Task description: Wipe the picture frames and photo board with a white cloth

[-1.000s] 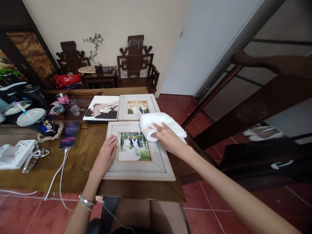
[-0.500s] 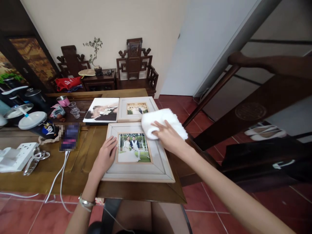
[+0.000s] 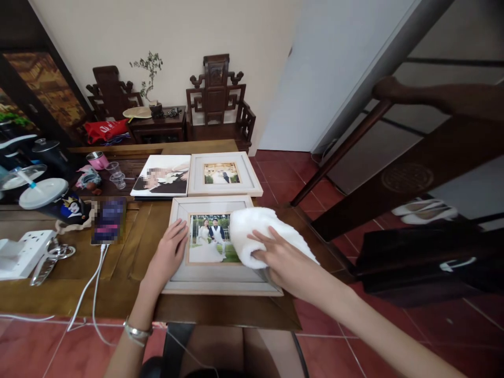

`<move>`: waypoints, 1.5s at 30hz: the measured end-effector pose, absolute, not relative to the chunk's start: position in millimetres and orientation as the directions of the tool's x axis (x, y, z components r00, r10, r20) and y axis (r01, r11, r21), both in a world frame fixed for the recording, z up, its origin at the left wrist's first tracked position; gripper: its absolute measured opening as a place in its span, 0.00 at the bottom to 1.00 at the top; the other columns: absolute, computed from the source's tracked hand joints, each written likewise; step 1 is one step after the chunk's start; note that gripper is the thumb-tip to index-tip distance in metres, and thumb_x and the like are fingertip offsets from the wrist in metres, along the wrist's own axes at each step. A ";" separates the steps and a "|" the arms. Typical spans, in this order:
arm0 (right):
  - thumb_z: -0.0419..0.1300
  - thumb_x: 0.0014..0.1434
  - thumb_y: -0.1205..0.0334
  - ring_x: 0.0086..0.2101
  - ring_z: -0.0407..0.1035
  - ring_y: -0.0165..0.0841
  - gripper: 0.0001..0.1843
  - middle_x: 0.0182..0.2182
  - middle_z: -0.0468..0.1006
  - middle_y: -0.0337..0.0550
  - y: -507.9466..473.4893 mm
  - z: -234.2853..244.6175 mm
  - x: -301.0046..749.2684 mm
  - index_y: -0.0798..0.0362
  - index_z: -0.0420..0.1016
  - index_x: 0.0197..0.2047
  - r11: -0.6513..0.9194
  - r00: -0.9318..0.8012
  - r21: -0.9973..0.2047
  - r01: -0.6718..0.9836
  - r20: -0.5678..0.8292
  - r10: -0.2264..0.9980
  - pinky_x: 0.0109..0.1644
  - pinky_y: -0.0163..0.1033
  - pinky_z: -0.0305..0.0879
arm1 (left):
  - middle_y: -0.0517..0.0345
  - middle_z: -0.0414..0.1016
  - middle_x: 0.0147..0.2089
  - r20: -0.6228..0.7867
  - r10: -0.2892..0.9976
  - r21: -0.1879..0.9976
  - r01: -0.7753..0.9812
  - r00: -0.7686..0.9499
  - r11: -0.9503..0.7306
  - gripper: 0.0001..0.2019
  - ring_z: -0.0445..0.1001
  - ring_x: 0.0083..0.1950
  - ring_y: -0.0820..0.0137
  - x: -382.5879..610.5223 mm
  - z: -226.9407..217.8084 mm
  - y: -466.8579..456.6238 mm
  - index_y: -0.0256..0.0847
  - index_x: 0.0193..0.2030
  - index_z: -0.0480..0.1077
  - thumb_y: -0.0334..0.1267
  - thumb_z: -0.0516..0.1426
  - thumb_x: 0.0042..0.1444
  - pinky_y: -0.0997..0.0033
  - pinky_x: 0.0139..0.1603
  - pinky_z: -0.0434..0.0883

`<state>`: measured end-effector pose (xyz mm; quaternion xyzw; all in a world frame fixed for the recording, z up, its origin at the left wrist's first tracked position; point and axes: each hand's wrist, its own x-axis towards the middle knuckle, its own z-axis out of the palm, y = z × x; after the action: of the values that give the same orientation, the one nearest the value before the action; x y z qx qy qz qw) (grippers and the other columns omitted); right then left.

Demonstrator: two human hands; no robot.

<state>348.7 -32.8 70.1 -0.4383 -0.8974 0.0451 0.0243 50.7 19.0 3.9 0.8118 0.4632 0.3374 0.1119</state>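
Observation:
A picture frame (image 3: 220, 287) with a pale wide border and a wedding photo lies flat near the table's front right corner. My left hand (image 3: 170, 252) rests on its left border, fingers stretched out and pressed down, holding nothing. In my right hand (image 3: 277, 254) is a fluffy white cloth (image 3: 260, 226), which lies over the frame's right border and covers the photo's right edge. Behind it is a smaller-looking second picture frame (image 3: 197, 178), and to that one's left a photo book or panel (image 3: 173, 167) with a blurred picture.
On the wooden table (image 3: 137, 283) stand a lidded cup (image 3: 47, 202), a phone (image 3: 109, 220) with white cables, a white power strip (image 3: 35, 249), a metal keyring-like item (image 3: 51, 260) and a pink cup (image 3: 97, 160). A dark wooden chair (image 3: 354, 194) stands close on the right.
My right hand has drawn the white cloth down the frame's right border, from its upper corner toward me. The left hand stays on the left border. The view has shifted slightly.

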 end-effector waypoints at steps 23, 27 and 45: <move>0.48 0.47 0.86 0.62 0.58 0.49 0.25 0.62 0.66 0.59 -22.7 108.7 374.7 0.59 0.78 0.40 0.550 -0.525 -0.039 0.834 0.254 0.813 0.62 0.52 0.62 | 0.43 0.73 0.59 0.431 0.837 0.499 0.684 0.336 -0.532 0.16 0.65 0.66 0.58 51.9 7.1 17.6 0.35 0.54 0.73 0.35 0.50 0.65 0.47 0.65 0.66; 0.48 0.44 0.89 0.65 0.50 0.52 0.27 0.65 0.59 0.63 24.2 81.3 358.6 0.62 0.79 0.41 0.521 -0.537 0.137 0.843 0.260 0.802 0.66 0.59 0.51 | 0.42 0.73 0.59 0.439 0.835 0.498 0.684 0.331 -0.533 0.16 0.66 0.66 0.58 51.5 6.8 18.5 0.34 0.54 0.73 0.35 0.50 0.65 0.47 0.65 0.66; 0.53 0.45 0.81 0.58 0.65 0.51 0.24 0.57 0.70 0.67 -53.8 67.2 329.2 0.61 0.79 0.44 0.634 -0.630 -0.067 0.770 0.070 0.773 0.61 0.50 0.65 | 0.43 0.64 0.67 0.310 0.882 0.503 0.725 0.356 -0.470 0.20 0.57 0.70 0.59 50.7 7.2 15.1 0.39 0.63 0.64 0.38 0.48 0.67 0.48 0.68 0.60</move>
<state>329.2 -53.8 67.2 -0.4275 -0.9027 0.0152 0.0457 50.7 15.1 7.2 0.8113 0.4952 0.2770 0.1411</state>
